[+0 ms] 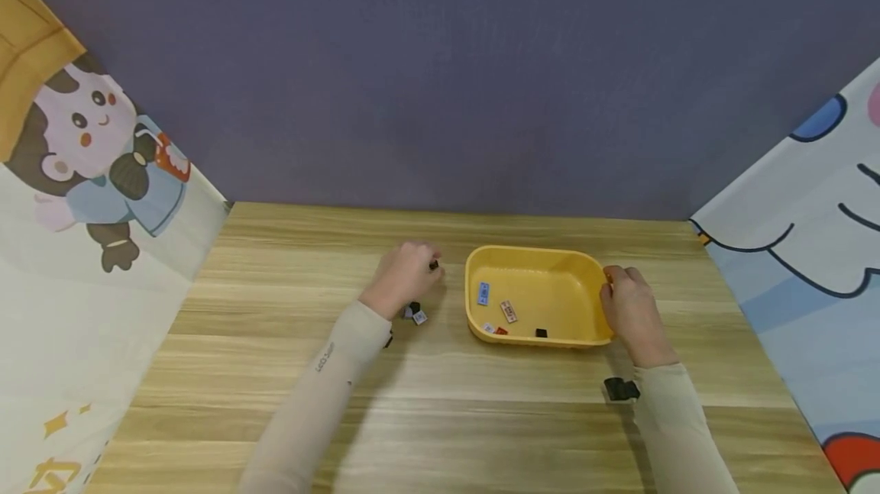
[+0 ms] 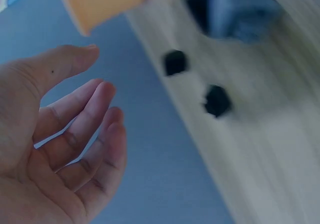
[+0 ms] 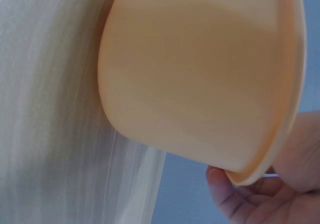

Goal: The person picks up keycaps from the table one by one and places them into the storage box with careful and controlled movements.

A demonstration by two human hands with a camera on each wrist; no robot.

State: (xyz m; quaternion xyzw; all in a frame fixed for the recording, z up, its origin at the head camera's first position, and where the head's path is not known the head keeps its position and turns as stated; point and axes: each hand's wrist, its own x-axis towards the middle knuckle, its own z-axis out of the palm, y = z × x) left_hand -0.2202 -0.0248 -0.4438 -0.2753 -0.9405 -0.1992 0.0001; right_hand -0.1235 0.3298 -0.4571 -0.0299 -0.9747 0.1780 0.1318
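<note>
My right hand (image 1: 634,314) grips the right end of a yellow plastic tray (image 1: 536,253); in the right wrist view the fingers (image 3: 222,189) curl under the rim at its corner. Inside the tray lie a small blue block (image 1: 483,293), a pale pinkish block (image 1: 508,311), a red piece (image 1: 502,331), a whitish piece (image 1: 489,327) and a black piece (image 1: 541,333). Left of the tray, my left hand (image 1: 406,276) hovers low over the table with loosely bent fingers, holding nothing in the left wrist view. Two black pieces (image 2: 216,101) are near it there, blurred.
On the wood-grain table (image 1: 481,418), a white-faced block (image 1: 419,318) and a black piece (image 1: 415,307) sit close below the left hand. A dark grey-blue panel (image 1: 454,97) stands behind the table. Cartoon-printed sheets (image 1: 103,326) flank both sides.
</note>
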